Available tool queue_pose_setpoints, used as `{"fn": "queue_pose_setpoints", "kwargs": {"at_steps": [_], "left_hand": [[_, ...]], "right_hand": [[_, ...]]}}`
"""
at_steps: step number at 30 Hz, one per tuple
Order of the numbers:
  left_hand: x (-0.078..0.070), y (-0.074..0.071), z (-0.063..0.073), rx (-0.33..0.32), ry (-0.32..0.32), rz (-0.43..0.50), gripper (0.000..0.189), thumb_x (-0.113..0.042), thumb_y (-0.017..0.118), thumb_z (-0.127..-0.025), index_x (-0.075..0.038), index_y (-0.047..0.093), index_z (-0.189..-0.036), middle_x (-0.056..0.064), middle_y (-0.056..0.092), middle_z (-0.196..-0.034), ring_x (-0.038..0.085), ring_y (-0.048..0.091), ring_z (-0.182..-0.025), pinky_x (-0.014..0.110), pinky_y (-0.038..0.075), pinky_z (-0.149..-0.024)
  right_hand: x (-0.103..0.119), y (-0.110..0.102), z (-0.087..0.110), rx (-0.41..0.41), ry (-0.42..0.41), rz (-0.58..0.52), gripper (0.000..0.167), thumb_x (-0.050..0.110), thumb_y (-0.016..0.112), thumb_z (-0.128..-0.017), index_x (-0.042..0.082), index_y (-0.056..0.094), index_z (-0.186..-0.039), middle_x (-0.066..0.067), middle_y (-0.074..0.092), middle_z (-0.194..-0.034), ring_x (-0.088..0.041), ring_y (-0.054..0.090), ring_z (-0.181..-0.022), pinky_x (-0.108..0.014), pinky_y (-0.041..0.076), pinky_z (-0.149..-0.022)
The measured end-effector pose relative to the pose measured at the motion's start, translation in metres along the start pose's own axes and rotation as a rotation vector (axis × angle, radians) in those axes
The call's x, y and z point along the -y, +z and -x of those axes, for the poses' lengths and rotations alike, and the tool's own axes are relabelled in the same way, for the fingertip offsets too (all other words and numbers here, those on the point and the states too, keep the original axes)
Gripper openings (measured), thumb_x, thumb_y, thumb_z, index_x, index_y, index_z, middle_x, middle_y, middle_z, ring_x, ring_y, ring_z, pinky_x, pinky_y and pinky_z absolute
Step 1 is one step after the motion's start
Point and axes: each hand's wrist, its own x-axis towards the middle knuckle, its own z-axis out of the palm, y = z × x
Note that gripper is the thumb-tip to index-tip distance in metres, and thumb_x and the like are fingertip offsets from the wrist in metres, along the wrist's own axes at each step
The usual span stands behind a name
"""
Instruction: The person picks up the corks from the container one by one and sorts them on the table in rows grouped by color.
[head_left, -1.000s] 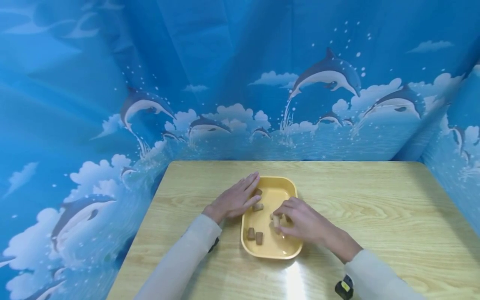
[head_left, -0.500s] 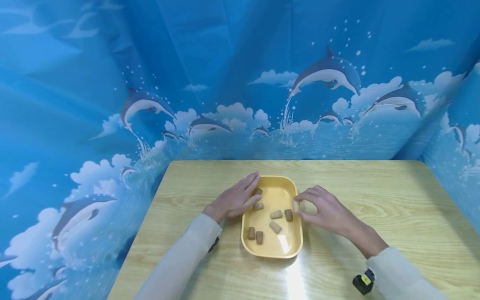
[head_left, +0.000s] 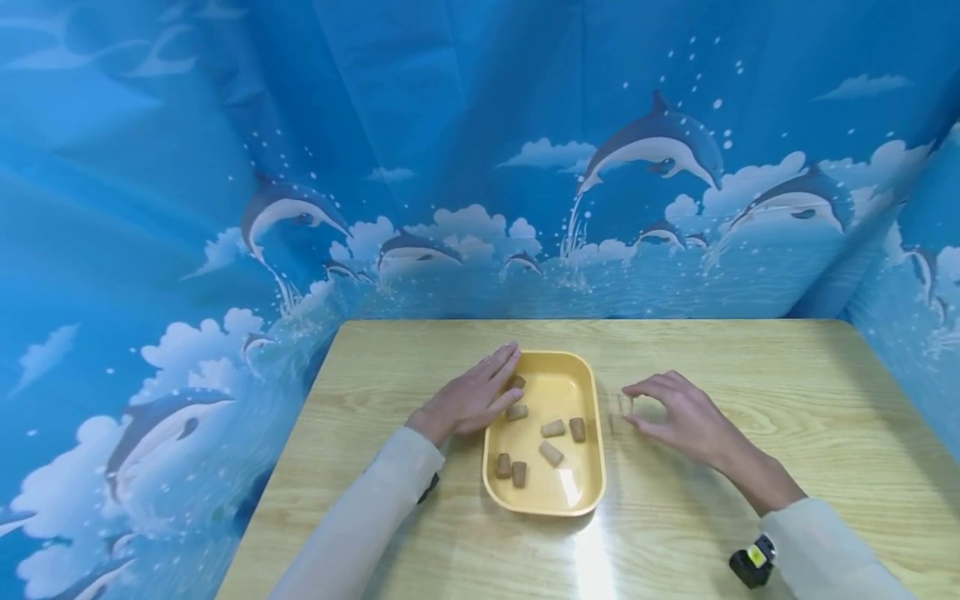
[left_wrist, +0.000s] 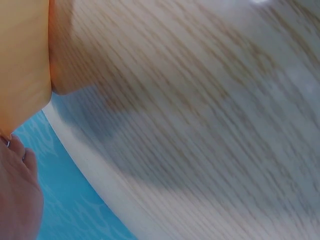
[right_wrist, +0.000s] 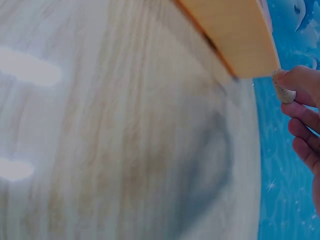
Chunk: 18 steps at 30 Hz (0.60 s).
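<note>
My right hand [head_left: 686, 423] pinches a pale cork [head_left: 625, 406] between thumb and fingertips, just right of the yellow tray [head_left: 543, 507]. In the right wrist view the cork [right_wrist: 285, 93] shows a ridged, speckled side, and the other fingers curl loosely below it. Straight-fingered, my left hand [head_left: 465, 400] lies over the tray's left rim. Several corks lie inside the tray: a light one [head_left: 551, 453] near the middle, a darker one [head_left: 577, 430] by the right wall, and a brown pair at the lower left. Left fingers partly cover a cork [head_left: 518, 382] at the top left.
The wood-grain table [head_left: 750, 392] extends on both sides of the tray, with a bright reflection at its front. Behind it hangs a blue dolphin-print curtain [head_left: 465, 167]. Only the tray's outer wall [left_wrist: 22, 55] shows in the left wrist view.
My right hand was down among the corks in the tray, then lifted one out over the right rim and carried it further right. The left hand stays in place.
</note>
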Motion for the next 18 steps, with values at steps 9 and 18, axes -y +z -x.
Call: {"fn": "queue_pose_setpoints", "kwargs": {"at_steps": [9, 18], "left_hand": [[0.0, 0.0, 0.001, 0.004, -0.004, 0.004, 0.08, -0.064, 0.018, -0.115, -0.016, 0.004, -0.177, -0.005, -0.008, -0.185, 0.019, 0.004, -0.172, 0.039, 0.014, -0.141], [0.0, 0.001, 0.0, 0.006, -0.004, -0.001, 0.079, -0.063, 0.018, -0.115, -0.016, 0.003, -0.177, -0.005, -0.009, -0.184, 0.018, 0.004, -0.172, 0.038, 0.012, -0.141]], "right_hand": [[-0.023, 0.011, 0.007, 0.017, 0.021, 0.026, 0.038, 0.018, 0.087, -0.091, 0.004, 0.079, -0.125, -0.014, 0.08, -0.117, -0.038, 0.072, -0.112, -0.064, 0.062, -0.098], [-0.036, 0.019, 0.012, 0.033, 0.058, 0.019, 0.038, 0.017, 0.088, -0.09, 0.004, 0.079, -0.125, -0.015, 0.08, -0.118, -0.039, 0.072, -0.112, -0.064, 0.061, -0.1]]}}
